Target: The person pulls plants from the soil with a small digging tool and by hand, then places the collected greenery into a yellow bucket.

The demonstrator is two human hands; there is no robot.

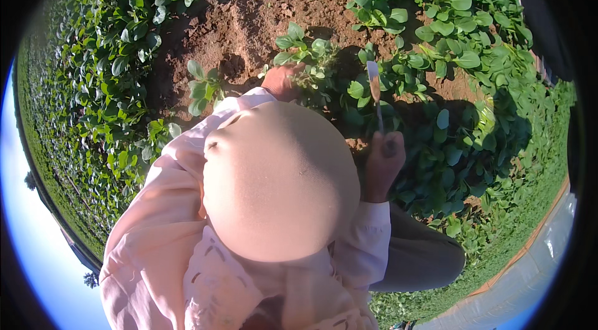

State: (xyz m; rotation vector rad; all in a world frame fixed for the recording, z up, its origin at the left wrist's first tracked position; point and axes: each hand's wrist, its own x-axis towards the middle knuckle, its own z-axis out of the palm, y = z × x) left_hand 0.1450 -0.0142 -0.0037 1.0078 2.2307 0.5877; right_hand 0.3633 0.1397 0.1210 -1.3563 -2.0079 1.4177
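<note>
My left hand [284, 81] reaches down to the soil and is curled at the base of a leafy green plant [305, 49]; leaves partly hide its fingers. To the right, my right hand [384, 154] is closed in a fist around a slim hand tool [375, 86]. The tool has a thin shank and a narrow flat end, pale at its tip and brownish below, pointing away from me. Its grip is hidden inside my fist. The tool's far end is above green leaves, to the right of the plant at my left hand.
A small leafy plant [204, 88] stands in the brown soil [249, 6] left of my left hand. Dense greens [118, 37] fill the left, more greens [461, 24] the right. A smooth beige rounded shape [280, 180] blocks the middle. Plastic sheeting [517, 286] lines the lower right.
</note>
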